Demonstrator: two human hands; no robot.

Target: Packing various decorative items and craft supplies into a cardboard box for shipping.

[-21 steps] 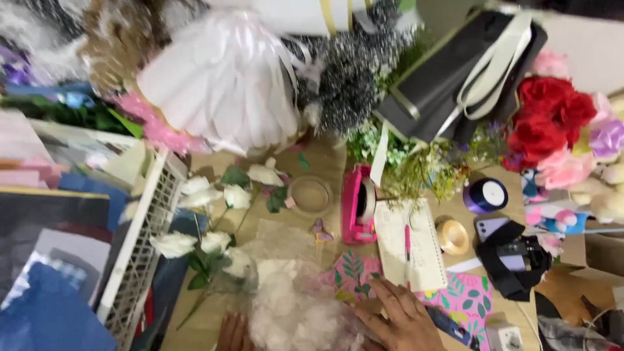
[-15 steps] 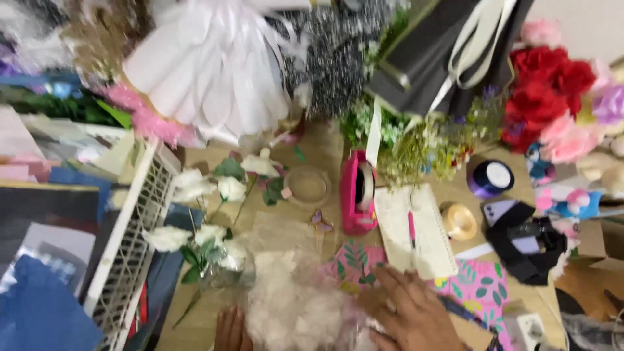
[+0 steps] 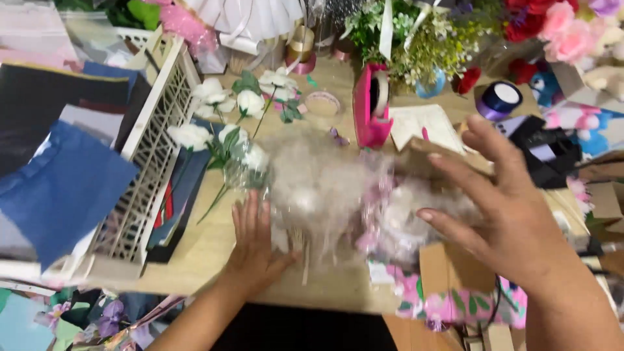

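- My left hand (image 3: 255, 244) lies flat, fingers spread, touching the clear-wrapped bundle's (image 3: 338, 195) left edge.
- Bundle's blurred, lying on the counter (image 3: 208, 250) between both hands; long axis unclear.
- My right hand (image 3: 500, 208) hovers spread open over its right side, gripping nothing.

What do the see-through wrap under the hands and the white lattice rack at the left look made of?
The wrap looks like thin clear plastic film: it is crinkled, glossy, and shows the table through it, though blurred. The lattice rack looks like painted wood or board, matte white with cut-out slots; which one is unclear.
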